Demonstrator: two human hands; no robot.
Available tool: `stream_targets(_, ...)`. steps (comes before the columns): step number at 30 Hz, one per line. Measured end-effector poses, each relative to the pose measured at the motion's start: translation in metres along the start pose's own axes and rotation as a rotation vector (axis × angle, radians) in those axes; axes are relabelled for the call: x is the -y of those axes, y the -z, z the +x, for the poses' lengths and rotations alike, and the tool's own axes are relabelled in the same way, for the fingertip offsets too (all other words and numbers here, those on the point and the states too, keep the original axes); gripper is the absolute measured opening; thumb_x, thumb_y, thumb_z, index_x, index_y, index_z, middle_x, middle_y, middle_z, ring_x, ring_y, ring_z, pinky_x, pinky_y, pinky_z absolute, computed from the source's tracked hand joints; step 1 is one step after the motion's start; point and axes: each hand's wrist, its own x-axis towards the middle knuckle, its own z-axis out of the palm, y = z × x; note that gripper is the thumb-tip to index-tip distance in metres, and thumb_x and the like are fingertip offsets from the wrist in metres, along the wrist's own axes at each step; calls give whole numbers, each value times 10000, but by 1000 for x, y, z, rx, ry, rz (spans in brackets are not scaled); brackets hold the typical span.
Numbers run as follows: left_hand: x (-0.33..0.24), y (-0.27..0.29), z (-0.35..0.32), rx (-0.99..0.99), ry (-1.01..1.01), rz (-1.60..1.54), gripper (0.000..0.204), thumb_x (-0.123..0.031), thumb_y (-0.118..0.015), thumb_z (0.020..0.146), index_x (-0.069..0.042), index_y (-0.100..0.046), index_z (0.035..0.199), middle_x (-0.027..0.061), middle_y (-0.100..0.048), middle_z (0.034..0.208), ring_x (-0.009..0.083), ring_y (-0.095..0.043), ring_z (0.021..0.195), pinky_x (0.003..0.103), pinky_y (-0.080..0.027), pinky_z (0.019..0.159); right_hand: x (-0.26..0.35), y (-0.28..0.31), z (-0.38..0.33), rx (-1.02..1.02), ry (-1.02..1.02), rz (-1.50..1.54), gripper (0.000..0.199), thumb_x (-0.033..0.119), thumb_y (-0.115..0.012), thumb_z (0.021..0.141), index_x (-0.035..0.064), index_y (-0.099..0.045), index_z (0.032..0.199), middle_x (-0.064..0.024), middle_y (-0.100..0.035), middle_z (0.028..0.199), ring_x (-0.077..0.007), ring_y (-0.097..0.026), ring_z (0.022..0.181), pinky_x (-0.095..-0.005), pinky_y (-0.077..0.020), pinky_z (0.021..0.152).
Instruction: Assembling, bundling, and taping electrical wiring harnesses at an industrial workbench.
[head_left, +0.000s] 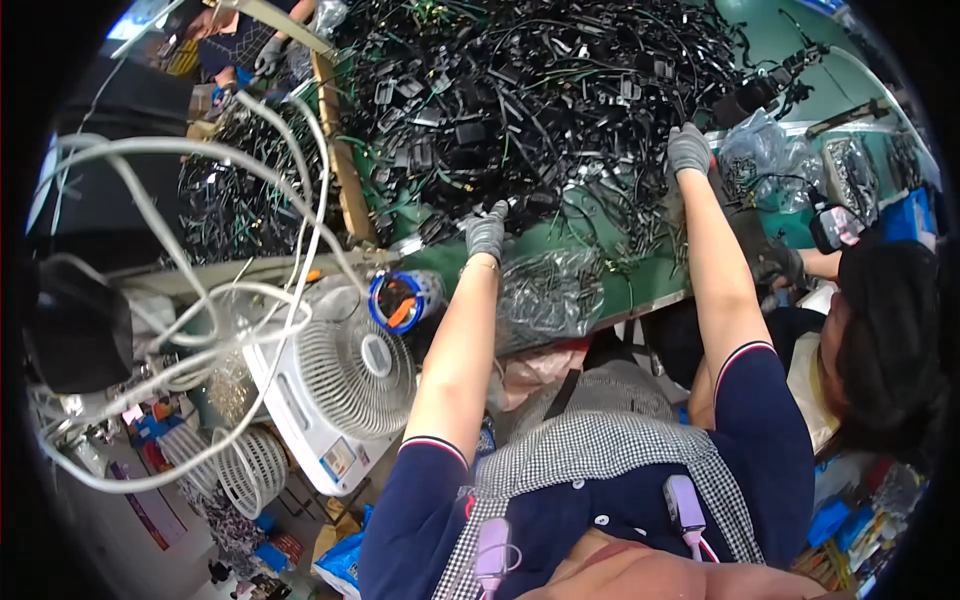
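Reaching into the black cable heap (pixel 540 90), left hand (pixel 487 232) and right hand (pixel 688 150); fingers buried, grip unclear.

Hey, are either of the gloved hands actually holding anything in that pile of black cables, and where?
It cannot be told. Both the left hand and the right hand reach into the pile of black cables, fingers buried among them; no separate grasp shows.

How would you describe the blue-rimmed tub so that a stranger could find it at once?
Start at the green table heaped with black cables. Follow its near edge to the left hand; just left of that wrist lies the tub, above the white fan. It is the only round blue-rimmed container, with something orange inside.
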Motion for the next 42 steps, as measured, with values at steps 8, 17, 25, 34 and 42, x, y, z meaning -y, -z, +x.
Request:
stream_targets(8,12,-1,52,-686,-104,692,750,-509,-680,675,-10,-462,1191,182,-591,1041,233,-627,712,340,-501,545,108,6,-88,513,563,-151,160,172,-512,813,72,-623,869,-74,-640,788,-216,-620,727,-352,-506,664)
stream_targets(17,27,44,-21,525,22,-614,467,-503,-604,749,-117,-568,1010,84,-601,839,198,-567,645,317,-439,445,81,-27,-116,517,465,-119,220,173,-479,809,57,-606,946,-162,-609,926,-292,-592,883,-382,-489,747)
stream_targets(25,87,87,-172,987,-351,-928,547,-495,-611,739,-140,-508,1144,131,-491,1175,311,-481,1050,459,-457,803,107,24,-186,765,551,248,272,228,-569,747,25,-622,920,-190,-621,921,-324,-604,850,-416,-478,750)
stream_targets(34,96,93,-193,870,-1,-1276,563,-430,-588,768,-103,-473,1212,195,-480,1212,381,-473,1099,563,-413,878,90,-1,-264,872,708,59,219,149,-583,743,18,-628,911,-192,-630,856,-316,-607,843,-378,-477,760)
stream_targets(42,111,106,-187,778,44,-1406,576,-450,-493,800,-9,-484,1170,200,-523,1156,356,-507,1054,490,-403,912,132,165,-275,1253,291,1105,248,166,-707,693,-18,-620,834,-112,-624,732,-142,-592,703,-296,-474,641)
